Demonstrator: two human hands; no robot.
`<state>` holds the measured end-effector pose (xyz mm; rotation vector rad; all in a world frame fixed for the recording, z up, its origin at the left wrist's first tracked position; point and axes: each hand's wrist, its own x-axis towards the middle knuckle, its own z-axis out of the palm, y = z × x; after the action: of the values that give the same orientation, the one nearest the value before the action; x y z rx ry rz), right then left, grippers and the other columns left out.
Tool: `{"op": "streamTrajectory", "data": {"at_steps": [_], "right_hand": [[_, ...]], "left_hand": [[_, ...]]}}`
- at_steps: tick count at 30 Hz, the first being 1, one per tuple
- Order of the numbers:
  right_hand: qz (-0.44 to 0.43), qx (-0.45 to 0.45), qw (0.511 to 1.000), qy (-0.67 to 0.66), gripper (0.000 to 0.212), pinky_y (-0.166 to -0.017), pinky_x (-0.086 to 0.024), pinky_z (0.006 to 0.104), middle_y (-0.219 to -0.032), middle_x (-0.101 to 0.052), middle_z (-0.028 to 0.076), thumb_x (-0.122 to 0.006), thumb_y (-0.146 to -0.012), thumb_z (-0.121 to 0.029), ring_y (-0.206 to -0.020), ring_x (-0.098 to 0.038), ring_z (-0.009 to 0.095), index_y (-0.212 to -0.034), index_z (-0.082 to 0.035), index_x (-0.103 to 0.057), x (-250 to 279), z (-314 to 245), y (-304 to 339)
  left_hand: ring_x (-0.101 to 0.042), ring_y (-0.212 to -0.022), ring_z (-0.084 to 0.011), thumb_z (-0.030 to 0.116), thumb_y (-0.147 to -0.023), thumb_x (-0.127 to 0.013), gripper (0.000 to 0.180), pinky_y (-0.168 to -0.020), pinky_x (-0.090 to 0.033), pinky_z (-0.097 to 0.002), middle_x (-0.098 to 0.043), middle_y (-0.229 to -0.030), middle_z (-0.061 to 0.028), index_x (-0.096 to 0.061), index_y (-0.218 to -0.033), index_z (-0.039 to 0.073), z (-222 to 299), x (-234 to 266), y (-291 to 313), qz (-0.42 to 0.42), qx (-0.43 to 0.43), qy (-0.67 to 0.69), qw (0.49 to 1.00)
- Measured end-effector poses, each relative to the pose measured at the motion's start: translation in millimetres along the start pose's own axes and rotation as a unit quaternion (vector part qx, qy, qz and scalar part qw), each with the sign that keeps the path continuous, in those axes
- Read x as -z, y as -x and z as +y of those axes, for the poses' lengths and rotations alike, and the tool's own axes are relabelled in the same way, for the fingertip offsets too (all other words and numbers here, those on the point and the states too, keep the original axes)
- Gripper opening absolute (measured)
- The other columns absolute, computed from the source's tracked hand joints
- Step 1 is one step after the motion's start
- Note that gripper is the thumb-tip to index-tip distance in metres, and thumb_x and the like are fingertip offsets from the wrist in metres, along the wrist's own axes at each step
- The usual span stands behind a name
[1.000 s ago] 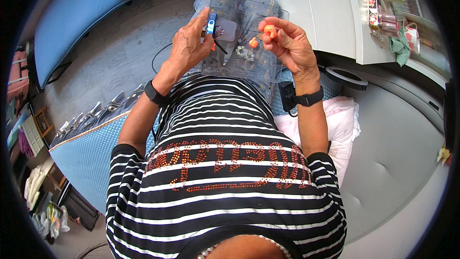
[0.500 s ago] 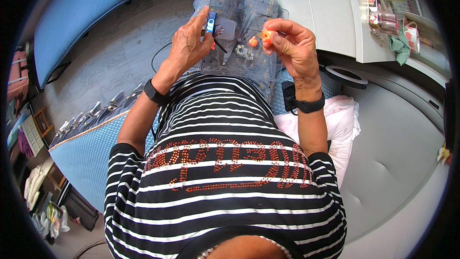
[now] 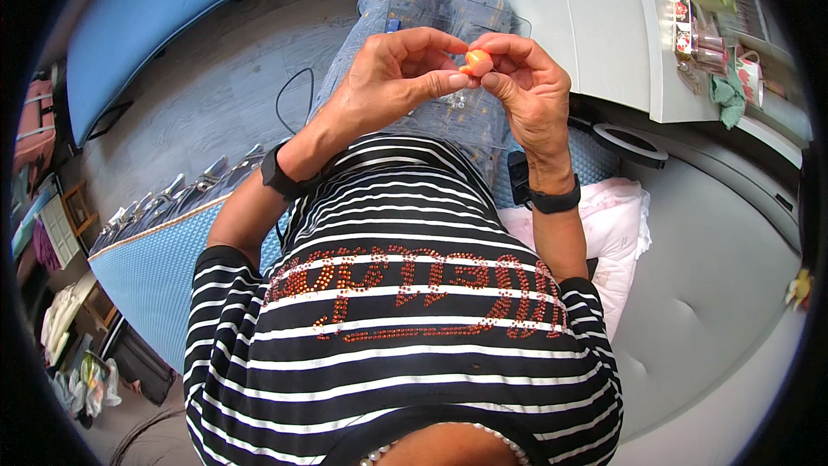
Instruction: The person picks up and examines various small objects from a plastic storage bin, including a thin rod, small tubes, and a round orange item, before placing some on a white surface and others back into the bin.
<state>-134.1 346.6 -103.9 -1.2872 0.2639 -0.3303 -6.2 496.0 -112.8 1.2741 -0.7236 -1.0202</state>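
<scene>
A small orange piece (image 3: 477,61) is pinched between the fingertips of both hands, held above my lap. My left hand (image 3: 392,78) grips it from the left with thumb and fingers, and a bit of blue shows behind its fingers. My right hand (image 3: 526,86) grips it from the right. Under the hands a clear plastic compartment box (image 3: 431,9) rests on my jeans-clad legs; what it holds is too small to make out. Both wrists wear black bands.
A white desk (image 3: 595,34) stands at the right with cups and small items at its far edge. A blue mat (image 3: 155,26) lies on the grey floor at upper left, with a black cable (image 3: 289,95) nearby. A pink cushion (image 3: 617,224) sits beside my right elbow.
My hands have come together. The left hand moved right, from holding a blue piece apart, to meet the right hand on the orange piece.
</scene>
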Motion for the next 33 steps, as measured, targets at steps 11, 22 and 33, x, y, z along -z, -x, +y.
{"op": "streamTrajectory", "data": {"at_steps": [11,22,33], "right_hand": [[0.046,0.016,0.999,-0.009,0.012,-0.075,-0.054,0.0246,-0.095,-0.064,0.010,-0.062,-0.088,-0.004,-0.084,-0.064,0.015,-0.097,0.003,-0.064,1,1,3],[0.027,-0.075,0.993,0.093,0.012,-0.058,-0.050,0.0215,-0.076,-0.067,0.007,-0.066,-0.086,-0.009,-0.066,-0.062,0.010,-0.092,0.002,-0.066,6,-6,5],[0.034,-0.122,0.992,-0.030,0.025,-0.060,-0.054,0.0238,-0.084,-0.067,0.009,-0.057,-0.093,-0.019,-0.068,-0.065,0.014,-0.101,0.004,-0.064,1,-4,8]], "left_hand": [[-0.065,-0.080,-0.0095,0.014,-0.083,-0.071,0.023,-0.068,-0.052,-0.0224,-0.069,-0.086,-0.0048,-0.064,-0.100,0.000,-7,-7,-5,0.017,0.028,0.099,0.995],[-0.062,-0.077,-0.0082,0.014,-0.085,-0.069,0.020,-0.066,-0.050,-0.0209,-0.068,-0.087,-0.0040,-0.066,-0.100,0.001,-10,-11,-3,0.010,0.027,0.037,0.999],[-0.062,-0.073,-0.0092,0.018,-0.088,-0.065,0.023,-0.065,-0.052,-0.0220,-0.068,-0.087,-0.0057,-0.066,-0.103,0.000,-12,-8,0,0.030,0.055,0.040,0.997]]}}
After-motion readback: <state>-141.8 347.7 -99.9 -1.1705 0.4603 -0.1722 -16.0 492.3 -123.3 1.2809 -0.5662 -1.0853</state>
